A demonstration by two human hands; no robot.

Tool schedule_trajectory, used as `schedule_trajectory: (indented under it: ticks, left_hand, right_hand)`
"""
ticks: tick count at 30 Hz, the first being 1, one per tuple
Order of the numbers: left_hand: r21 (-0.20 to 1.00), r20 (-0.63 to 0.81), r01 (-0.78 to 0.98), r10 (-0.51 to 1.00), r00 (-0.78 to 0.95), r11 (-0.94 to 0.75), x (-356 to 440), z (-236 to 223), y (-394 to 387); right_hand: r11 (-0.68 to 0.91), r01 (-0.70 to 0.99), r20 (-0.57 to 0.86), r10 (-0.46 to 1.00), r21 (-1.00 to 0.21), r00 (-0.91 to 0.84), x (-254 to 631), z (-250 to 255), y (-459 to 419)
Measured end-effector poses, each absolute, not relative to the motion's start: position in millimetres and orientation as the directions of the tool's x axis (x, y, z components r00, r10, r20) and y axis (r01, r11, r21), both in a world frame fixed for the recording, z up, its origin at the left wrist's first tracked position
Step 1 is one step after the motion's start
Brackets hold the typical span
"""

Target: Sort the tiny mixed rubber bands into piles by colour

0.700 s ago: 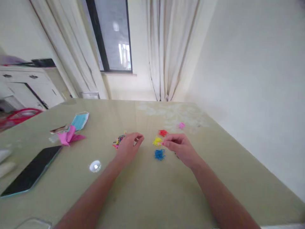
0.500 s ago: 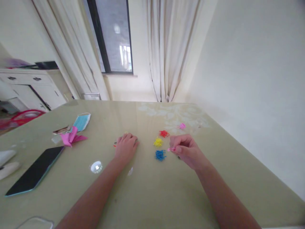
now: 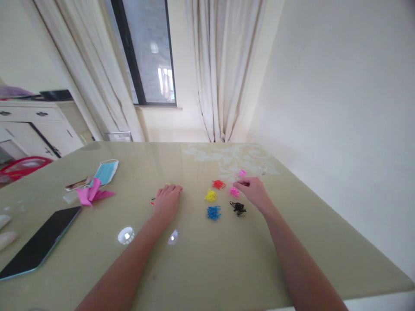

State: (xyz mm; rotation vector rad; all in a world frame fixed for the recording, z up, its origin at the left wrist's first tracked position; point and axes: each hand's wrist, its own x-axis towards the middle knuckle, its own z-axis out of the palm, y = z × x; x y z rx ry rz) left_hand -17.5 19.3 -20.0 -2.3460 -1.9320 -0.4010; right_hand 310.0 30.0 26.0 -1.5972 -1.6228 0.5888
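Note:
My left hand (image 3: 167, 201) lies palm down on the table with its fingers stretched out, so open. Bits of black, orange and yellow bands peek out from under it; the rest is hidden. Just past a small pink pile of rubber bands (image 3: 234, 192), my right hand (image 3: 254, 191) is pinched closed, and what its fingertips hold, if anything, cannot be made out. Around it are more little heaps: red bands (image 3: 218, 184), yellow bands (image 3: 210, 196), blue bands (image 3: 213, 213) and black bands (image 3: 238, 208). Another pink item (image 3: 242, 173) sits behind my right hand.
On the left of the glossy table (image 3: 194, 268) lie a dark tablet-like slab (image 3: 42, 242), a pink folded-paper shape (image 3: 93, 194) and a blue face mask (image 3: 106, 172). White objects (image 3: 6, 239) stand at the left edge. A wall (image 3: 340, 129) runs along the right side.
My right hand has moved back and away from the front, from holding a pink band to a pinch beyond the pink pile. The pink and black heaps now show. My left hand stays flat; the view shifted slightly.

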Motion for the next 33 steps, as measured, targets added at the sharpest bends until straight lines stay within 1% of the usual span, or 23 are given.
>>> schedule_trajectory:
  ticks: [2,4,6,8,10,12,14,16,19,23,25,26,27,28,30,32,33]
  left_hand:
    - [0.124,0.286,0.969,0.943,0.171,-0.214,-18.0,-20.7,21.0]
    - [0.196,0.322,0.956,0.935,0.148,-0.219,-18.1,-19.6,22.6]
    - [0.315,0.355,0.918,0.927,0.121,-0.240,-17.8,-17.1,23.9]
    - [0.454,0.394,0.845,0.914,0.092,-0.281,-16.2,-14.2,23.9]
    - [0.606,0.415,0.726,0.908,0.062,-0.326,-12.0,-11.5,21.8]
    - [0.755,0.387,0.554,0.920,0.053,-0.350,-4.6,-9.1,17.0]
    - [0.864,0.331,0.371,0.939,0.090,-0.340,5.0,-7.3,9.9]
    - [0.916,0.302,0.228,0.942,0.146,-0.329,14.5,-6.0,1.7]
    - [0.939,0.285,0.125,0.929,0.235,-0.319,24.6,-4.0,-9.3]
    - [0.939,0.270,0.128,0.915,0.299,-0.318,27.5,-0.9,-13.8]
    - [0.915,0.286,0.204,0.917,0.278,-0.347,23.9,0.1,-10.9]
    - [0.885,0.304,0.284,0.920,0.249,-0.369,20.8,0.2,-8.5]
    - [0.833,0.326,0.396,0.921,0.214,-0.387,16.8,0.0,-5.9]
    - [0.752,0.346,0.532,0.920,0.183,-0.389,12.1,-0.7,-3.3]
    - [0.517,0.358,0.792,0.923,0.145,-0.324,2.0,-3.2,1.3]
    - [0.284,0.322,0.930,0.937,0.137,-0.234,-6.7,-6.9,4.4]
    - [0.210,0.293,0.956,0.946,0.139,-0.205,-9.8,-8.8,5.6]
  right_hand:
    - [0.042,0.707,0.166,0.980,-0.706,0.108,313.9,16.5,35.8]
    - [0.003,0.726,0.143,0.981,-0.688,0.131,316.4,10.2,39.2]
    - [-0.024,0.735,0.139,0.977,-0.678,0.160,317.7,8.3,40.5]
    - [-0.033,0.745,0.159,0.970,-0.666,0.185,315.5,10.6,39.1]
    - [0.025,0.742,0.221,0.961,-0.670,0.167,306.7,15.3,34.1]
    - [0.156,0.693,0.297,0.951,-0.703,0.087,290.1,19.1,25.4]
    - [0.266,0.569,0.307,0.951,-0.778,-0.025,268.7,19.2,14.7]
    - [0.324,0.453,0.282,0.946,-0.831,-0.159,248.2,15.1,5.0]
    - [0.331,0.368,0.259,0.938,-0.869,-0.231,229.6,6.5,-3.1]
    - [0.312,0.316,0.243,0.940,-0.896,-0.238,229.7,8.8,-5.7]
    - [0.282,0.217,0.231,0.945,-0.934,-0.233,235.0,19.1,-9.0]
    - [0.263,0.141,0.225,0.945,-0.955,-0.236,237.9,25.5,-11.7]
    - [0.240,0.053,0.222,0.946,-0.969,-0.236,240.7,31.9,-15.1]
    - [0.228,-0.032,0.229,0.946,-0.973,-0.231,243.2,37.8,-18.8]
    - [0.228,-0.149,0.257,0.941,-0.962,-0.218,246.9,46.0,-26.0]
    - [0.230,-0.189,0.269,0.939,-0.955,-0.215,248.4,48.7,-31.1]
    - [0.228,-0.189,0.267,0.939,-0.955,-0.217,248.5,48.6,-32.5]
